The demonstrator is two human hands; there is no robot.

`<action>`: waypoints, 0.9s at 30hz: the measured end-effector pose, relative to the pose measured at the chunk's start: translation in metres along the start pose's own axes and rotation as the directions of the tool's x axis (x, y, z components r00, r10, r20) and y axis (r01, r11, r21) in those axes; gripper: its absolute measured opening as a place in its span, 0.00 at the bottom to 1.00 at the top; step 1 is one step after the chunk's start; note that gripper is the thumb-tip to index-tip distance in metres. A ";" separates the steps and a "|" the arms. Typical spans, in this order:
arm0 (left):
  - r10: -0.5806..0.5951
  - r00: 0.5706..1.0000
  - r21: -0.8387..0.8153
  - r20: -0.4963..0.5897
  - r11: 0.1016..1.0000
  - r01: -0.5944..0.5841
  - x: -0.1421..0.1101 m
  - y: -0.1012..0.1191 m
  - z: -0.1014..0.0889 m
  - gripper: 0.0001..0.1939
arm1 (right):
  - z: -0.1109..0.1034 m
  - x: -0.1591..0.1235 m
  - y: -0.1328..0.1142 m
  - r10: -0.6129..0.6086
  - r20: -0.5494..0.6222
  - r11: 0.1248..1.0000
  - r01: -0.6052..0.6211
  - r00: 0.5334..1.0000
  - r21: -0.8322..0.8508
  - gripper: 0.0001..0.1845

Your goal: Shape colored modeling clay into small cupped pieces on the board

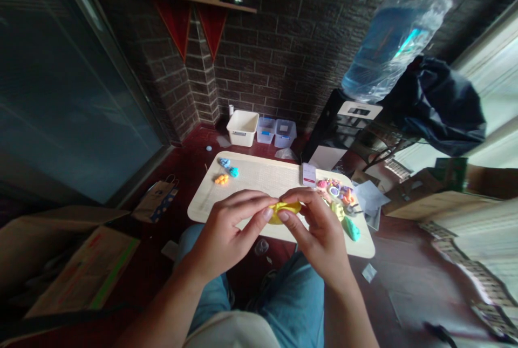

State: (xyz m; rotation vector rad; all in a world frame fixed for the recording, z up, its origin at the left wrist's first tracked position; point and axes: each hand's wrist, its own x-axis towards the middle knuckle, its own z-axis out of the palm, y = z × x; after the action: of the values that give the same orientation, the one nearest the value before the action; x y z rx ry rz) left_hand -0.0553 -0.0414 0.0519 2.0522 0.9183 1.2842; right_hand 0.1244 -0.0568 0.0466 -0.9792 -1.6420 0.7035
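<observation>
A bright yellow piece (pixel 280 207), soft and dough-like from where I stand, is pinched between the fingertips of a person's left hand (pixel 237 224) and right hand (pixel 319 226), its uneven shape spanning the gap, above a pale table (pixel 267 175).

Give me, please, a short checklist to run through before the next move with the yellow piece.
1. Yellow piece held by both the left hand and the right hand: ok.
2. Orange piece on the table, apart from the hands: ok.
3. Green piece resting on the table: ok.
4. Coloured pieces at the table's right end spaced well apart: not ok, they are crowded together.
5. Phone screen readable: cannot tell, its text is too small.
</observation>
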 end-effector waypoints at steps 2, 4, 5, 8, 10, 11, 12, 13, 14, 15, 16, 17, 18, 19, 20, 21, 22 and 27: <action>0.007 1.000 -0.002 0.021 1.000 -0.007 -0.001 0.002 0.000 0.13 | 0.000 0.000 0.000 0.020 -0.006 1.000 -0.020 1.000 0.010 0.04; 0.015 1.000 0.002 0.023 1.000 -0.015 -0.001 0.002 0.000 0.13 | 0.001 0.000 0.000 0.054 -0.010 0.998 -0.054 0.998 0.038 0.02; 0.019 1.000 0.007 0.017 1.000 -0.019 -0.001 0.003 0.001 0.12 | 0.001 0.000 0.000 0.073 -0.012 0.996 -0.073 0.997 0.055 0.02; 0.005 0.999 0.000 -0.032 1.000 -0.005 0.000 0.001 0.004 0.08 | 0.003 -0.001 0.001 0.106 -0.014 0.990 -0.105 0.994 0.092 0.02; -0.024 0.997 -0.046 -0.073 0.999 0.020 0.001 -0.001 0.006 0.06 | 0.003 -0.001 0.002 0.116 -0.001 0.985 -0.115 0.993 0.132 0.02; -0.042 0.995 -0.075 -0.087 0.997 0.036 0.002 -0.003 0.006 0.05 | 0.002 -0.002 0.003 0.121 0.011 0.978 -0.121 0.993 0.170 0.02; -0.066 0.993 -0.103 -0.099 0.993 0.056 0.002 -0.004 0.007 0.04 | 0.002 -0.002 0.003 0.126 0.026 0.966 -0.129 0.992 0.223 0.03; -0.097 0.990 -0.132 -0.105 0.988 0.083 0.001 -0.006 0.007 0.03 | 0.001 -0.003 0.004 0.131 0.040 0.949 -0.137 0.991 0.285 0.05; -0.136 0.985 -0.164 -0.107 0.979 0.118 0.001 -0.007 0.008 0.03 | -0.001 -0.005 0.004 0.135 0.051 0.928 -0.144 0.990 0.343 0.07; -0.184 0.977 -0.206 -0.105 0.965 0.160 -0.001 -0.009 0.008 0.03 | -0.002 -0.007 0.005 0.138 0.057 0.910 -0.149 0.989 0.386 0.10; -0.234 0.968 -0.257 -0.094 0.945 0.204 -0.002 -0.010 0.008 0.04 | -0.004 -0.008 0.006 0.140 0.060 0.899 -0.152 0.988 0.411 0.11; -0.281 0.957 -0.312 -0.073 0.918 0.246 -0.004 -0.011 0.009 0.04 | -0.006 -0.010 0.007 0.141 0.060 0.895 -0.153 0.988 0.419 0.12; -0.319 0.947 -0.364 -0.045 0.888 0.282 -0.005 -0.012 0.010 0.04 | -0.007 -0.012 0.008 0.139 0.059 0.898 -0.151 0.989 0.414 0.12; -0.346 0.938 -0.403 -0.014 0.860 0.312 -0.006 -0.012 0.010 0.05 | -0.008 -0.013 0.009 0.136 0.060 0.904 -0.148 0.989 0.402 0.11; -0.363 0.932 -0.428 0.016 0.840 0.334 -0.007 -0.012 0.011 0.05 | -0.009 -0.014 0.011 0.132 0.061 0.910 -0.145 0.989 0.388 0.11; -0.370 0.928 -0.434 0.042 0.830 0.350 -0.007 -0.012 0.011 0.06 | -0.010 -0.015 0.012 0.128 0.062 0.916 -0.142 0.990 0.376 0.11; -0.367 0.928 -0.423 0.061 0.833 0.357 -0.007 -0.011 0.011 0.06 | -0.010 -0.015 0.012 0.125 0.065 0.921 -0.140 0.990 0.364 0.10; -0.246 0.966 -0.228 0.080 0.939 0.258 -0.001 -0.008 0.007 0.07 | -0.010 -0.015 0.013 0.123 0.060 0.955 -0.134 0.991 0.263 0.08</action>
State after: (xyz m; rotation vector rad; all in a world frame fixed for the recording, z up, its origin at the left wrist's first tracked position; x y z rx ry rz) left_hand -0.0509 -0.0385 0.0426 1.7129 0.9236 1.1393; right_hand 0.1385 -0.0634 0.0317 -0.8850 -1.4828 1.0124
